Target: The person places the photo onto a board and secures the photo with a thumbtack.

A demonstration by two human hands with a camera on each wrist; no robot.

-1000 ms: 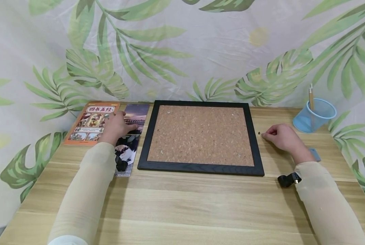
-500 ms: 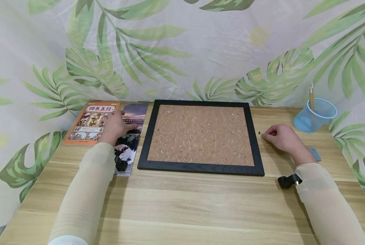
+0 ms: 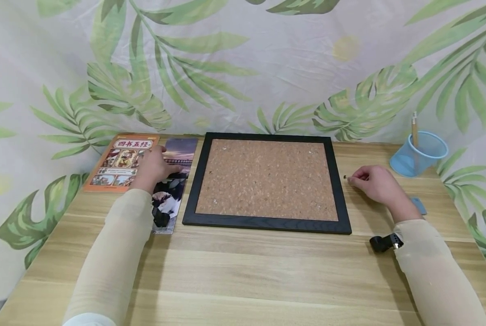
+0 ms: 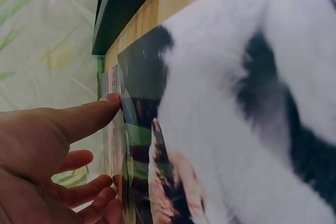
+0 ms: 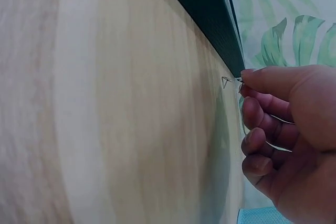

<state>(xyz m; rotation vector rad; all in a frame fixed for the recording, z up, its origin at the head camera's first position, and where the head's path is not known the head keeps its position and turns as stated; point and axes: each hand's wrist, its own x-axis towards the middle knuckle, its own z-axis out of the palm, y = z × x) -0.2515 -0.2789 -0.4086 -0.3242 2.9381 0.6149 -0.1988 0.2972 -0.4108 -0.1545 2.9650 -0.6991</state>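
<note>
My left hand [image 3: 153, 167] lies over the inner edge of an orange illustrated book [image 3: 118, 159], its thumb stretched onto the photo cards. The far card is a purple sunset picture [image 3: 184, 149]. The near card shows a black-and-white furry animal [image 4: 210, 77]; in the left wrist view the thumb tip meets its far edge. My right hand [image 3: 376, 183] pinches a tiny metal pin [image 5: 240, 81] between thumb and forefinger, close over the table, mostly hidden by the fingertips. A small wire-like triangular piece [image 5: 226, 82] lies just beyond those fingertips.
Between the hands lies a black-framed cork board [image 3: 267, 181] with small silvery pieces near its corners. A blue mesh cup [image 3: 418, 156] with pencils stands at the back right. Beside the right wrist is a flat blue-grey piece [image 3: 419, 206]. A leaf-patterned cloth [image 3: 267, 68] hangs behind.
The near photo card's far edge now reaches slightly higher by the left thumb, overlapping the sunset card. Both hands stay nearly in place.
</note>
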